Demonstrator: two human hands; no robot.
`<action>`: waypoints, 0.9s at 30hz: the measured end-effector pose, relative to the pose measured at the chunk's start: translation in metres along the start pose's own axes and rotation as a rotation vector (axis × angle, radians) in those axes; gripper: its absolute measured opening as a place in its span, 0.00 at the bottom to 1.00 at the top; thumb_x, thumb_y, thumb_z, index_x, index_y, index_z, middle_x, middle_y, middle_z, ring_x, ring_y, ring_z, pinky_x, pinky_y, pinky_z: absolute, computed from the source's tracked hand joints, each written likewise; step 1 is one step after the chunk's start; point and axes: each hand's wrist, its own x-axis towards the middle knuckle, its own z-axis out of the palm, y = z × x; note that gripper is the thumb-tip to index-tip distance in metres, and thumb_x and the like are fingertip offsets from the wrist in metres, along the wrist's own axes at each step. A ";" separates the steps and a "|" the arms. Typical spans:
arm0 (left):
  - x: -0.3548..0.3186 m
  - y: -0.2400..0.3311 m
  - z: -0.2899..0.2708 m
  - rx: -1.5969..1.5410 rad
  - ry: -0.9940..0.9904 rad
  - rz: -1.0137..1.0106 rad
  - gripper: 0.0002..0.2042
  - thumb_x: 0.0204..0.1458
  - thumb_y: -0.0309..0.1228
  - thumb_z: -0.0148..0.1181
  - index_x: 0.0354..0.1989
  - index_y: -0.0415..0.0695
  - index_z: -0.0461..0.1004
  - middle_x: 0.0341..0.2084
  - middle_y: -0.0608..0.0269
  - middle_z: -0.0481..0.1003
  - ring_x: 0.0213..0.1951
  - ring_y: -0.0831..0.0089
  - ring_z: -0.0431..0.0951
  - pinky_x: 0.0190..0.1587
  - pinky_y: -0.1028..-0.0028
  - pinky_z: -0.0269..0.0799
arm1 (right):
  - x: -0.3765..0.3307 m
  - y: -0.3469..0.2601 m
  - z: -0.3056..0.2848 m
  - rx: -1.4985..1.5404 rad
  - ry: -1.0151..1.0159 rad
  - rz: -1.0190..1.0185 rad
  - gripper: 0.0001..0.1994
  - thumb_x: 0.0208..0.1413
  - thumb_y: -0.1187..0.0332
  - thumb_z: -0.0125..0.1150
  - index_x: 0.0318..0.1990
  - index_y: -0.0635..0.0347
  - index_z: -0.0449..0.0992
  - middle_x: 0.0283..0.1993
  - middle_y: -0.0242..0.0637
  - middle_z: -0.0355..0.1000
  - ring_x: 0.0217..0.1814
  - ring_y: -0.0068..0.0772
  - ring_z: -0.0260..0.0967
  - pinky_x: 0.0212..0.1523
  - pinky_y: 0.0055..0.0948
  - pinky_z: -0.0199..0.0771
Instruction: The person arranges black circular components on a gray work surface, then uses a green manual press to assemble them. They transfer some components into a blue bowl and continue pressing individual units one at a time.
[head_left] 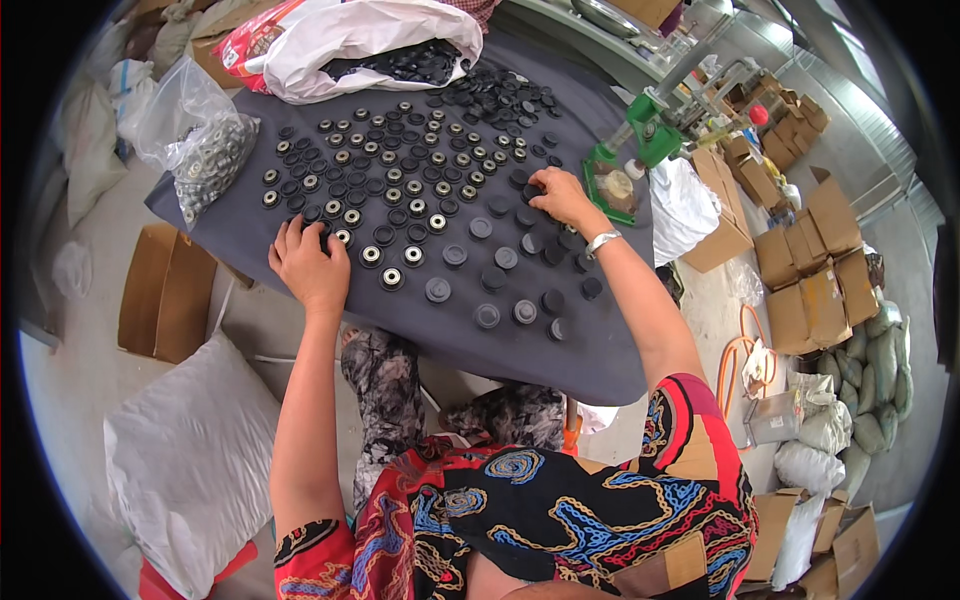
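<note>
On the dark cloth-covered table (pixel 440 335) stand many small black round caps. In the middle, some black caps (pixel 384 235) are open side up, and others hold shiny metal bearings (pixel 391 278). Toward the right, closed black round pieces (pixel 437 290) stand in loose rows. My left hand (pixel 312 268) is at the left front of the group, its fingers curled around a black cap mostly hidden beneath them. On the right, my right hand (pixel 567 198) pinches a black round piece (pixel 532 191) between thumb and fingers, beside the closed pieces.
A white sack (pixel 370 45) spills loose black caps (pixel 500 100) at the back. Bagged metal bearings (pixel 212 160) sit at the left edge. A green hand press (pixel 612 185) stands right of my right hand. Cardboard boxes (pixel 165 290) and a white sack (pixel 195 450) lie around the table.
</note>
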 end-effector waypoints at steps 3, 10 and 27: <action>-0.001 -0.003 -0.001 0.006 -0.002 0.001 0.10 0.45 0.32 0.60 0.36 0.45 0.78 0.50 0.58 0.74 0.58 0.58 0.67 0.62 0.56 0.54 | 0.002 0.001 -0.004 -0.055 -0.001 -0.034 0.19 0.41 0.71 0.67 0.45 0.62 0.77 0.45 0.43 0.75 0.50 0.44 0.71 0.51 0.40 0.68; -0.001 -0.003 -0.004 -0.041 -0.002 0.011 0.10 0.44 0.30 0.59 0.36 0.44 0.77 0.51 0.55 0.72 0.58 0.55 0.66 0.62 0.50 0.52 | 0.050 0.048 -0.026 -0.096 0.138 0.209 0.16 0.43 0.70 0.66 0.42 0.64 0.78 0.42 0.47 0.77 0.47 0.45 0.75 0.47 0.38 0.74; 0.000 -0.004 0.000 -0.040 0.016 0.021 0.10 0.43 0.29 0.60 0.35 0.43 0.77 0.50 0.54 0.73 0.57 0.54 0.67 0.62 0.52 0.54 | 0.090 0.070 -0.003 -0.024 0.229 0.257 0.19 0.39 0.70 0.65 0.42 0.68 0.77 0.39 0.55 0.76 0.46 0.51 0.74 0.48 0.40 0.72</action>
